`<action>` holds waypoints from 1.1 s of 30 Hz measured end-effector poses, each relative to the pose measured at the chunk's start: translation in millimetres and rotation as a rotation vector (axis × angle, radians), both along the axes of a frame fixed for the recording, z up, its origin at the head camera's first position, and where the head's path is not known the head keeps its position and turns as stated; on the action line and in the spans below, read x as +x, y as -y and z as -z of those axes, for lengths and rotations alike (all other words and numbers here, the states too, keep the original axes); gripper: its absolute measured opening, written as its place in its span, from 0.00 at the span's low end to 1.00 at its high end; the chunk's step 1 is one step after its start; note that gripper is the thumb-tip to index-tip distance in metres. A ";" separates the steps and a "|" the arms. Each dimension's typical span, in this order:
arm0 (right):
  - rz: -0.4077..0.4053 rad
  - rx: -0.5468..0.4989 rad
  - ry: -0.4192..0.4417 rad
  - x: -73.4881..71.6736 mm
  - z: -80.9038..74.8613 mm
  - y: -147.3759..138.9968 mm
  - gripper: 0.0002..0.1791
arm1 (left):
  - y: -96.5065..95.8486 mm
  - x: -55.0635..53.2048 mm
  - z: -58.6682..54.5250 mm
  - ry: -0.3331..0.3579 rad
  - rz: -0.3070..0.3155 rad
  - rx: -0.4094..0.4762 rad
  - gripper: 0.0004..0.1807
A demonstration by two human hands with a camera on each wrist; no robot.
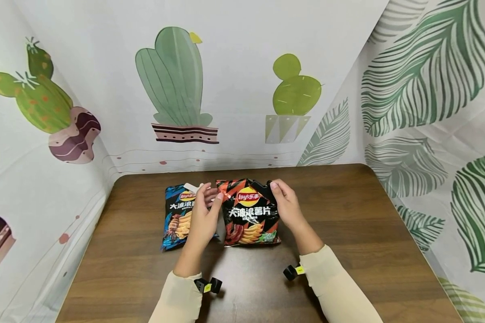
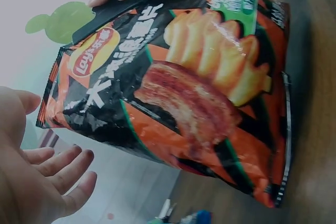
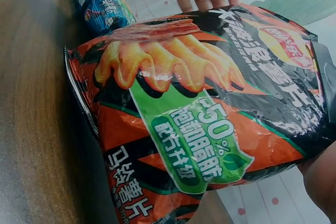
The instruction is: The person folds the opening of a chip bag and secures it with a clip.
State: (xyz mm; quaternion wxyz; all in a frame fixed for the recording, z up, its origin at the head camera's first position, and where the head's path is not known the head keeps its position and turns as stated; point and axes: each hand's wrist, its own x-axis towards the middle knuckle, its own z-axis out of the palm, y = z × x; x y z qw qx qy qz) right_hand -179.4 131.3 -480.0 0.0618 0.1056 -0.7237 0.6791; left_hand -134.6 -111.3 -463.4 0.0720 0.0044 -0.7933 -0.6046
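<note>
An orange-and-black bag of potato chips [image 1: 250, 220] stands tilted up above the table, its printed front showing in all views. My right hand [image 1: 287, 202] grips its upper right corner, pinching a long black bag clip [image 2: 113, 15] that lies slantwise across that corner. By the upper left corner is my left hand [image 1: 206, 215], with fingers spread and loosely bent and nothing held; whether it touches the bag I cannot tell. Behind that hand lies a blue bag of potato chips [image 1: 173, 231], partly covered, with a white clip [image 1: 191, 188] at its top.
The brown wooden table [image 1: 347, 251] ends at the back against a white curtain [image 1: 242, 89] printed with cacti and leaves. Each wrist wears a small black camera, the left one [image 1: 215, 285] and the right one [image 1: 290, 272] both over the near table.
</note>
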 end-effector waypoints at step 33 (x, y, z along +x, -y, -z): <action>0.087 -0.208 0.136 -10.5 18.3 -5.0 0.19 | -36.5 21.3 66.0 0.128 0.037 -0.039 0.32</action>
